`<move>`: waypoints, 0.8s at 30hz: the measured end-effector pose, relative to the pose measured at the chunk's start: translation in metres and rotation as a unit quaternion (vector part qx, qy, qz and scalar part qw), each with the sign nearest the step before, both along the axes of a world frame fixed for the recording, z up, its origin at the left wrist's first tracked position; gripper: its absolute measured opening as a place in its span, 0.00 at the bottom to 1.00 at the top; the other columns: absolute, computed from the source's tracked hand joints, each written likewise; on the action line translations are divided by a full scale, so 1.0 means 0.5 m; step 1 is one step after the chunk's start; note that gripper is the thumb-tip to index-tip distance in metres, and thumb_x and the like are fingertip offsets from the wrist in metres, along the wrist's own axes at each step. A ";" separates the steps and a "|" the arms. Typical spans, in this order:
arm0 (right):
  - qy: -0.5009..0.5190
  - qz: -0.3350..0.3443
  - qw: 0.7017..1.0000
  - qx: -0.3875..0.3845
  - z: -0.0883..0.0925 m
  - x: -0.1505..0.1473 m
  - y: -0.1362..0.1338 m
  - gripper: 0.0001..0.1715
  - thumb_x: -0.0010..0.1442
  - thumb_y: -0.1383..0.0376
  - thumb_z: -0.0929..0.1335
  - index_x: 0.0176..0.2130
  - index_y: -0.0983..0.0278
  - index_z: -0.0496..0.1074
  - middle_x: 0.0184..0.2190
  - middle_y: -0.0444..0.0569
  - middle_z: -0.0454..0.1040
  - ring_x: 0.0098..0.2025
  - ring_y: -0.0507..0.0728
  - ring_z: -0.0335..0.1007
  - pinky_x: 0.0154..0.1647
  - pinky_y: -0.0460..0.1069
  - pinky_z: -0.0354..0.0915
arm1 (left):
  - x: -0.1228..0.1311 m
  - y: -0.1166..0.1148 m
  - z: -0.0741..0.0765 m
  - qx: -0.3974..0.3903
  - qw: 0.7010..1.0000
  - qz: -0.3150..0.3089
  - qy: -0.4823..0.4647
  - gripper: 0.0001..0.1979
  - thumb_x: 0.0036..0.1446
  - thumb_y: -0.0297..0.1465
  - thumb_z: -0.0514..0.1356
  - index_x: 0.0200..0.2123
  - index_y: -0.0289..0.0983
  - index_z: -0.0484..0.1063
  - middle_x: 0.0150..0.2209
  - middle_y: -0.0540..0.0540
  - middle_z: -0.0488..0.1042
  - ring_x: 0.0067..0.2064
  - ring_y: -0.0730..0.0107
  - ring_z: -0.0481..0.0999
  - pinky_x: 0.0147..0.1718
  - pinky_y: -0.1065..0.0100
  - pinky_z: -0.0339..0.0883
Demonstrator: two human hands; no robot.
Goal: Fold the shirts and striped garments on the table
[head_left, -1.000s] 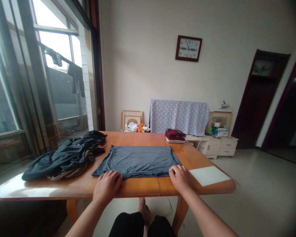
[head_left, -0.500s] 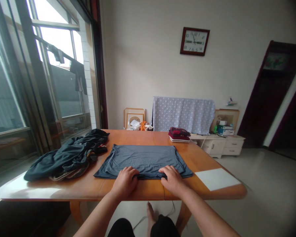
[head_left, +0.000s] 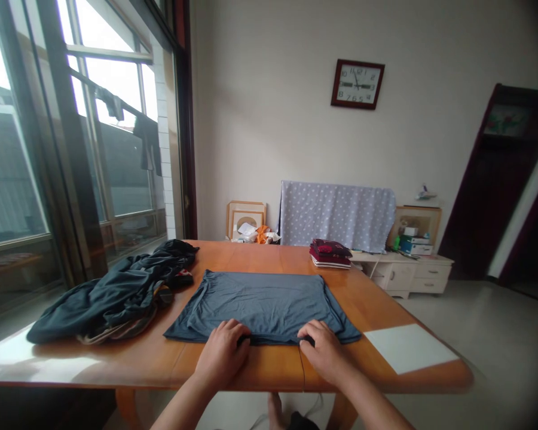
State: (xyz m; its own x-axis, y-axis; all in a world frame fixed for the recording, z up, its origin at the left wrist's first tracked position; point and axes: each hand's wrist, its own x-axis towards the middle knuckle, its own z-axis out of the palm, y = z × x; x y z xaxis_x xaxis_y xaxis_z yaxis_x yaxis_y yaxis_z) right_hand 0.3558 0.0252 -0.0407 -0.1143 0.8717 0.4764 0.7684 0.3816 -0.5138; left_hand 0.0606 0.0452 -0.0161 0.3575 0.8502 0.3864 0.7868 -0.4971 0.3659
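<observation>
A blue-grey garment (head_left: 264, 301), folded into a wide, slightly wrinkled rectangle, lies in front of me on the wooden table (head_left: 269, 370). My left hand (head_left: 224, 346) is closed on its near edge, left of the middle, with a bit of dark cloth showing between thumb and fingers. On the same edge, further right, my right hand (head_left: 321, 346) pinches the cloth with curled fingers. The near layers between my hands look slightly bunched.
A heap of dark clothes (head_left: 116, 292) lies at the table's left. Folded dark red clothes (head_left: 329, 254) are stacked at the far right. A white sheet (head_left: 410, 347) rests near the right corner. Beyond stand a white cabinet (head_left: 424, 278) and a dotted cloth cover (head_left: 336, 215).
The view has tilted up a little, so the table sits lower in the picture. Both hands stay at the garment's near edge, and the garment looks nearly the same.
</observation>
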 end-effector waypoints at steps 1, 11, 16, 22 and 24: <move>0.004 0.010 1.000 -0.011 0.006 0.003 0.002 0.10 0.57 0.69 0.65 0.34 0.58 0.75 0.37 0.47 0.78 0.43 0.60 0.70 0.48 0.52 0.63 | 0.000 -0.001 0.002 -0.004 1.000 0.001 0.000 0.09 0.62 0.32 0.56 0.40 0.44 0.76 0.42 0.45 0.75 0.46 0.59 0.73 0.46 0.62 0.63; 0.059 0.045 0.994 -0.086 0.091 0.026 0.178 0.15 0.58 0.63 0.63 0.35 0.63 0.78 0.38 0.50 0.81 0.44 0.59 0.74 0.48 0.50 0.64 | 0.019 0.067 0.055 -0.026 0.999 -0.041 0.018 0.10 0.64 0.34 0.55 0.34 0.42 0.77 0.35 0.47 0.76 0.42 0.61 0.73 0.41 0.66 0.61; 0.055 0.045 0.986 -0.150 0.113 -0.010 0.292 0.18 0.58 0.61 0.62 0.35 0.65 0.79 0.36 0.49 0.81 0.42 0.59 0.74 0.45 0.49 0.65 | 0.050 0.125 0.061 -0.031 0.995 -0.090 0.042 0.08 0.61 0.33 0.58 0.35 0.43 0.77 0.33 0.48 0.76 0.39 0.64 0.73 0.38 0.68 0.60; 0.014 0.014 0.981 -0.195 0.105 -0.040 0.408 0.15 0.56 0.61 0.64 0.30 0.65 0.78 0.25 0.44 0.75 0.34 0.56 0.70 0.37 0.46 0.61 | 0.051 0.145 0.029 -0.064 0.991 -0.109 0.034 0.05 0.56 0.38 0.65 0.33 0.43 0.76 0.34 0.50 0.76 0.39 0.65 0.74 0.36 0.69 0.59; -0.003 0.000 0.978 -0.210 0.099 -0.045 0.443 0.14 0.55 0.61 0.65 0.28 0.65 0.77 0.22 0.44 0.73 0.31 0.55 0.68 0.35 0.46 0.60 | 0.049 0.145 0.024 -0.073 0.991 -0.106 0.024 0.06 0.54 0.37 0.66 0.33 0.43 0.75 0.34 0.51 0.76 0.39 0.65 0.74 0.35 0.69 0.59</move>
